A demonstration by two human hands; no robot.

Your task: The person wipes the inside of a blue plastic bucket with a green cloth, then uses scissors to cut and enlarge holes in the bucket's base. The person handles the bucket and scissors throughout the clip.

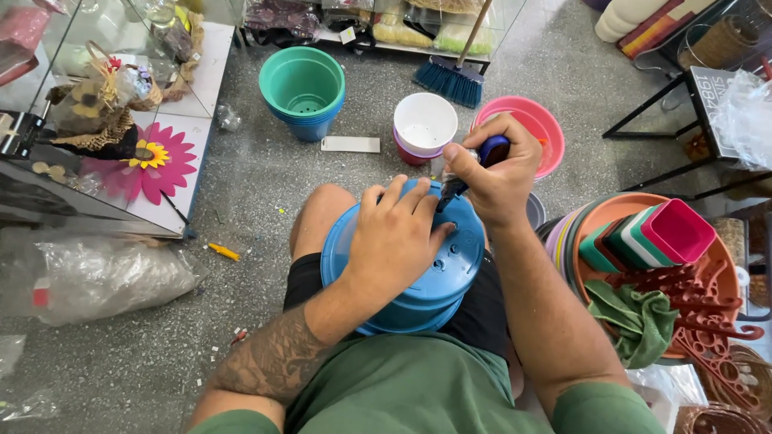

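A stack of upturned blue pots [418,281] rests on the person's lap, bases up, the top base dotted with drain holes. The left hand [398,237] lies flat on that base, fingers spread and pressing down to steady it. The right hand [494,173] is clenched around a dark-handled tool [482,157] whose tip meets the base near the far rim. The pots look like thin moulded plastic: probably light, fairly stiff at the rim but springy across the base, and smooth enough to slide on the thighs, so a palm on the base or a grip at the rim likely holds best. On the floor beyond stand green pots [303,84], a white pot [424,124], a pink pot [535,128] and a broom [454,76].
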